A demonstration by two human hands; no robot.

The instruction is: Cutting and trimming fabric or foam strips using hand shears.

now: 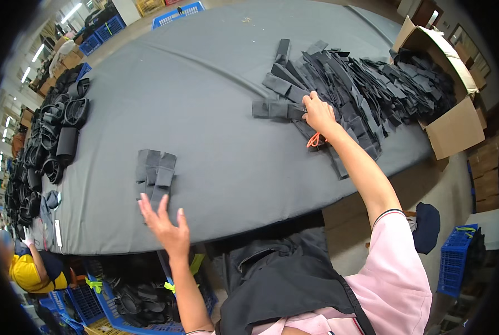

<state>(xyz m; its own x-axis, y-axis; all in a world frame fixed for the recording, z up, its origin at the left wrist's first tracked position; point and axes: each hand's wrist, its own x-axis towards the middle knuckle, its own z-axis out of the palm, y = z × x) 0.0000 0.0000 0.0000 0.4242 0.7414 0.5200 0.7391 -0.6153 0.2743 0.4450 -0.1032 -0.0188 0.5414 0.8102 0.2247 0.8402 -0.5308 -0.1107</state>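
Note:
My right hand [319, 114] reaches to the near edge of a big pile of black fabric strips [350, 84]. Its fingers are pinched on the end of one black fabric strip [276, 109], which points left across the table. Just under that hand shows an orange looped thing [315, 140]; whether the hand holds it too, I cannot tell. My left hand [170, 228] is open, fingers spread, just in front of a small set of black strips [157, 168] laid side by side. Its fingertips are at their near end, and contact is unclear.
The strips spill from an open cardboard box [456, 128] at the right of the grey-covered table [205, 111]. Black rolled pieces [65, 120] are heaped along the left edge. Below are blue crates [110, 312]. A person in yellow [30, 272] stands at far left.

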